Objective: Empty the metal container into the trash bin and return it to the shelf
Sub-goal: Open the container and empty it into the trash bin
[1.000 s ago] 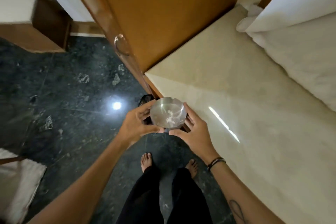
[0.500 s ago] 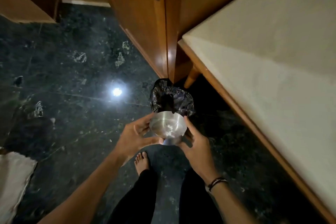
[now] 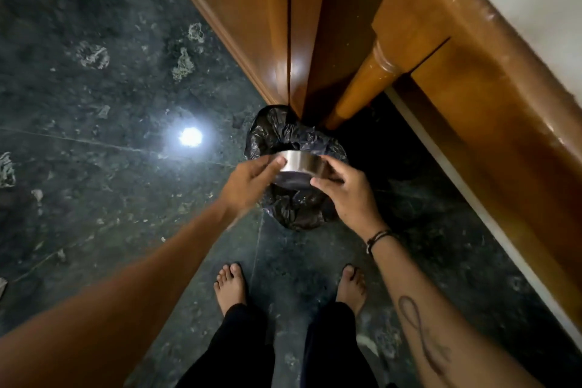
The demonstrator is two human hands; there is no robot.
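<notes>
Figure. Tipping a metal container over a lined trash bin, seen from above the person's head.

Left of the trash bin point(image 3: 296, 198), the left hand point(image 3: 252, 183) is closed on the near left wall of the metal container point(image 3: 300, 164), thumb tip pressed to its side. The container hangs directly over the bin's mouth, above the black liner and not visibly touching it. Right of the bin, the right hand point(image 3: 345, 190) grips the opposite wall, its fingers wrapped over the side; a dark band sits on that wrist.

The container is a shallow round dish, so its short axis runs through the middle of the base. That axis appears tilted forward and down: the bright side band faces the viewer, the darker base shows beneath it, and the open mouth seems to point away toward the bin and the cabinet corner point(image 3: 297, 79) behind it. The contents cannot be seen from here.

To do this step well, the person would keep the mouth centred over the opening, turn it fully downward, and hold both grips firm through a light shake or tap, low over the liner so loose matter falls inside rather than on the dark floor point(image 3: 110, 167). The bed leg point(image 3: 365, 85) stands behind and right of the bin, clear of the hands.
</notes>
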